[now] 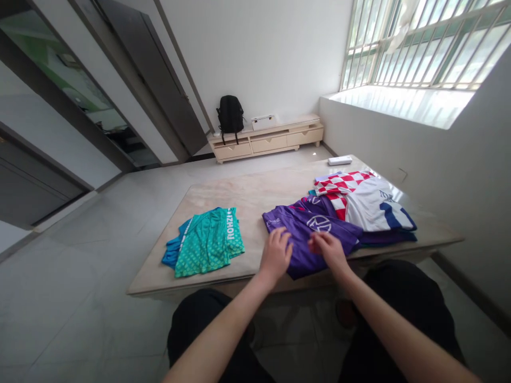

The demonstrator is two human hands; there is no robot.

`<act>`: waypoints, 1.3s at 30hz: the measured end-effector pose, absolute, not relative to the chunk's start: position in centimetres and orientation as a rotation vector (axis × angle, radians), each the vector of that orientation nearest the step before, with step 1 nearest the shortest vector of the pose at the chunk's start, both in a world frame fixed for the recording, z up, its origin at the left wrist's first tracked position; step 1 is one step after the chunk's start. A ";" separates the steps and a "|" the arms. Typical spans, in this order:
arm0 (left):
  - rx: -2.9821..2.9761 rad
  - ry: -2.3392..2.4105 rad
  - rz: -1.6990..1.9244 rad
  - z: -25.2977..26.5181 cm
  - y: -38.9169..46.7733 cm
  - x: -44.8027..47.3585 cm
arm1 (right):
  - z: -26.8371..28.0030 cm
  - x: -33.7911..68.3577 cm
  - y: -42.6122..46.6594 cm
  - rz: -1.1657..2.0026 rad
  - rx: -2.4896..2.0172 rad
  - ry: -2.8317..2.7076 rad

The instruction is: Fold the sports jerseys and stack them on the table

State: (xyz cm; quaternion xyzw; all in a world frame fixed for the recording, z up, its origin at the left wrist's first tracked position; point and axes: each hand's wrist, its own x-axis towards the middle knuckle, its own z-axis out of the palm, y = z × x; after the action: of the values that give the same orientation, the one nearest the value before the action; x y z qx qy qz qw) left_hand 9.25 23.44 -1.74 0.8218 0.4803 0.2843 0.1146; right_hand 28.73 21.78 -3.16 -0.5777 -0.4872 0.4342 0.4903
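Note:
A purple jersey with a white round emblem lies in front of me near the table's front edge. My left hand is over its left side, fingers loosely bent and apart, with no cloth visible in them. Above the jersey's middle, my right hand has its fingertips drawn together; whether they pinch any fabric is hidden. Just right of it is a pile topped by a white jersey with dark blue print and a red-and-white checked part. Farther left rests folded green clothing with white lettering, over a blue garment.
The clothes lie on a pale stone-like table, with a small white box-like object at its far right edge. Beyond stands a low cabinet bearing a black backpack. My knees are beneath the front edge; a wall is at right.

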 end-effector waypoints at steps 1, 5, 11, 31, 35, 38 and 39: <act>2.456 1.332 0.700 -3.5 20.8 9.2 | -5.7 28.2 18.5 1.155 -1.435 -1.137; 2.441 1.087 0.209 -8.2 13.8 8.6 | -12.0 27.6 12.1 1.720 -1.491 -0.528; 2.372 1.053 -0.066 -8.2 14.1 7.8 | -11.0 28.7 17.7 1.832 -1.398 -0.165; 0.414 0.938 1.014 0.2 3.4 11.3 | 0.8 27.2 2.2 1.605 -1.101 -0.206; 0.399 0.966 0.987 -0.1 1.2 11.0 | -1.0 28.9 -0.3 1.791 -1.106 -0.096; 0.496 0.972 0.973 0.2 1.7 11.2 | -2.8 30.1 0.4 1.802 -1.127 0.051; 0.533 0.964 0.959 0.5 2.4 11.3 | -3.2 30.5 1.2 1.781 -1.144 0.091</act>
State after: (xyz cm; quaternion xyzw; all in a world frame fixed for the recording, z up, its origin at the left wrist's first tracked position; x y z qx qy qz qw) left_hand 11.35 2.36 0.50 0.2433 0.4404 0.4380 0.7450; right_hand 30.53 1.22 -3.21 -0.4707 0.0373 0.7331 0.4895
